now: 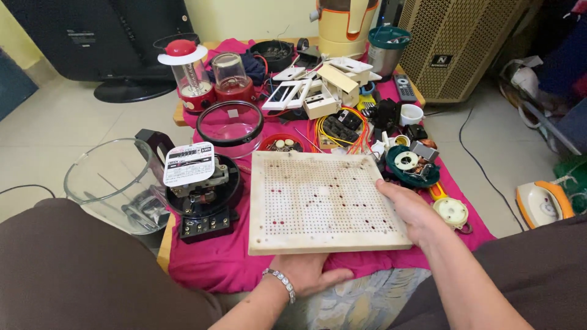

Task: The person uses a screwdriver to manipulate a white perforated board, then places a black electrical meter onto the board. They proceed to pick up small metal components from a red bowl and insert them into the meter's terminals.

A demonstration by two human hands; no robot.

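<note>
I hold a square cream perforated board (324,198) flat over a low table draped in a magenta cloth (208,260). My left hand (306,274), with a metal bracelet at the wrist, grips the board's near edge from below. Over the board's right edge lies my right hand (413,211), thumb on top. The board has rows of small holes, some stained red. To its left stands a black round electric meter (202,189) with a white label plate.
A clear blender jar (113,180) stands at the left. Behind the board lie a glass cover (230,125), red-based jars (194,76), cream switch plates (324,85), orange wires (342,131), a teal motor part (411,166) and a remote (405,87). An iron (544,203) rests on the floor.
</note>
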